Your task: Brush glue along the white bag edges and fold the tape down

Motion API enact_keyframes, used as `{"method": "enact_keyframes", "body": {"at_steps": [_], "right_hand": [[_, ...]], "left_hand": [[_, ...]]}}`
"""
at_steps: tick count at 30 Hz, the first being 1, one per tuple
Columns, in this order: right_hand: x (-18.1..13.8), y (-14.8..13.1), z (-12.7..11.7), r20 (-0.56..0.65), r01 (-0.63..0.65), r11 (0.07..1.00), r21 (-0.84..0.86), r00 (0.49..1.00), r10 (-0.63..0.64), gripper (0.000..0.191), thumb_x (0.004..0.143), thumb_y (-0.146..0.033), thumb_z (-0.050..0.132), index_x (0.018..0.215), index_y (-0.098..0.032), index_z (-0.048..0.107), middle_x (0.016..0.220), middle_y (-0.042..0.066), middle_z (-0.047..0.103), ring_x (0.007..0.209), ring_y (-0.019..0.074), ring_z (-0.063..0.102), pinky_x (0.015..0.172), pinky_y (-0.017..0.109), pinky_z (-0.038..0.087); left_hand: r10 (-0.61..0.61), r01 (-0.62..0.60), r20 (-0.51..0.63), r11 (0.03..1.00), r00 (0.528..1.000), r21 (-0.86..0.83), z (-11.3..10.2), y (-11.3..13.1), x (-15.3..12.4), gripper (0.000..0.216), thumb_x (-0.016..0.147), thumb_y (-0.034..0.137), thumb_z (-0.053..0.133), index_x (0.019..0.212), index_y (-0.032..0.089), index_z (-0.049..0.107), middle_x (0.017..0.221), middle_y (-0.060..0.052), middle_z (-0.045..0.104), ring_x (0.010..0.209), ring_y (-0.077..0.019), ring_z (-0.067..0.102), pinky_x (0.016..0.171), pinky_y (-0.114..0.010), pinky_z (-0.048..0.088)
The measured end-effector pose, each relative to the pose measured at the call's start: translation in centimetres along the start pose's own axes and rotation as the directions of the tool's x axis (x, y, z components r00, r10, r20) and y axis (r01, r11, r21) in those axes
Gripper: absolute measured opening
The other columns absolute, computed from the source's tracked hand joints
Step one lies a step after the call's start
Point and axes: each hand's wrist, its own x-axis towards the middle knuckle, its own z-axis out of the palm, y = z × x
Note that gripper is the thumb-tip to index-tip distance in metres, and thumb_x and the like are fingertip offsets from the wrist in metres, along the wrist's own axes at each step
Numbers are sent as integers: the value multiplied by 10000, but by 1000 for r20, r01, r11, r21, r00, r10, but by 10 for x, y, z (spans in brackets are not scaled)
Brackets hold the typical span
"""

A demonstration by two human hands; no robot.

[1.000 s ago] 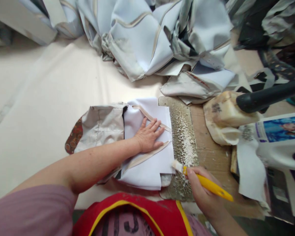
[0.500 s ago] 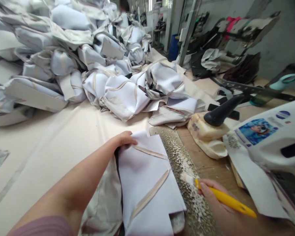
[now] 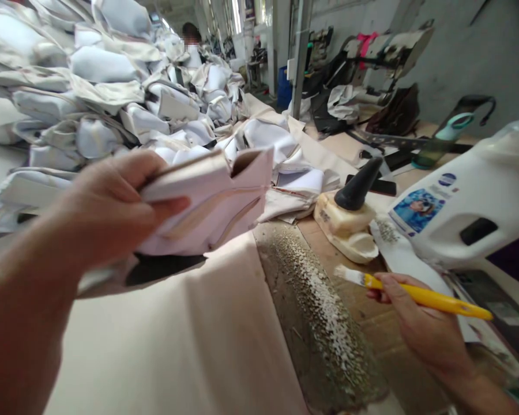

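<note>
- Left hand (image 3: 112,202): clamped on a folded white fabric panel (image 3: 199,216), gripping its left end; one digit lies across the near face, the others partly hidden; hand and panel somewhat blurred.
- Panel: held up over the tabletop (image 3: 164,351), tilted, its right end rising in front of the heap; two tan trim strips (image 3: 194,213) run slantwise along the near face; a dark edging (image 3: 164,269) shows beneath, with pale cloth at lower left.
- Right hand (image 3: 415,311): closed round the yellow handle of a flat paintbrush (image 3: 428,298); bristles whitish, pointing left, over brown cardboard (image 3: 374,328); whether they touch it, cannot tell.
- Crusted board (image 3: 324,323): lies between the pale tabletop covering and the cardboard; white and greenish-grey lumps thick along its middle; panel and brush both apart from it.
- Beyond the brush: yellowed plastic container (image 3: 343,216), cut open at its near end; black cone (image 3: 358,187) upright on top, leaning slightly right.
- Right side: large white handled jug (image 3: 480,202), blue picture on its label; white sheet (image 3: 409,259) just beside it; teal-topped bottle (image 3: 441,138) farther back.
- Left and far: big heap of white and beige sewn pieces (image 3: 104,75); another person (image 3: 192,43) partly visible behind it; metal post (image 3: 300,63) to the right.
</note>
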Motion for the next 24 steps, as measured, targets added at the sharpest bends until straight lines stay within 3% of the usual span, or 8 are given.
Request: {"method": "enact_keyframes", "body": {"at_steps": [2,4,7,9,11,13,15,24], "right_hand": [[6,1,-3,-35,22,999,25,999,-22,325,725,-511,637,816,-199,615,691,6,629,624,126,595,603,201,507],[11,7,-8,-64,29,998,55,998,-26,311,733,-502,641,813,-203,615,681,-8,606,629,114,593,605,189,497],[18,16,-13,-55,3,994,106,999,3,279,745,-474,648,809,-204,615,641,-28,556,631,111,594,606,186,491],[21,18,-9,-12,-12,994,108,1000,13,274,752,-465,643,801,-197,619,621,-29,541,615,117,589,596,199,494],[23,15,2,47,-18,995,95,999,14,281,753,-467,636,797,-189,622,622,-19,552,602,128,583,585,219,497],[26,9,20,101,-12,997,74,995,4,284,750,-467,632,797,-187,621,644,-4,581,597,139,582,586,239,500],[29,2,41,153,7,999,38,988,-13,282,755,-467,618,800,-188,617,674,15,613,594,153,585,588,258,499],[67,19,137,471,151,957,-246,882,-19,300,796,-433,459,644,-190,548,529,-2,564,500,158,563,506,253,443]], "left_hand": [[247,-229,-54,948,968,219,36,20,-41,140,711,339,513,749,207,484,671,-16,505,620,-179,476,545,-292,383],[402,-456,234,850,885,265,88,32,-84,90,660,193,534,744,197,502,757,-47,550,715,-219,522,588,-320,424],[362,-629,754,773,548,85,156,31,-128,113,786,165,498,868,196,569,837,-55,615,732,-223,580,549,-300,448],[447,-628,820,765,356,-145,178,24,-133,81,826,243,527,860,202,588,879,-43,621,764,-191,590,596,-271,467],[547,-565,725,782,418,-265,184,19,-119,159,844,350,526,865,209,596,937,-38,618,850,-178,581,712,-271,478],[534,-518,583,828,612,-214,189,17,-94,290,863,448,476,1009,226,592,1123,-56,589,1057,-229,522,896,-371,435],[451,-473,511,876,732,-95,202,16,-69,462,860,534,433,1216,251,514,1352,-67,451,1278,-317,328,1022,-542,287],[385,-371,548,918,742,-142,279,-5,-49,665,792,653,432,1369,332,350,1472,-23,284,1375,-350,80,1027,-687,-2]]}}
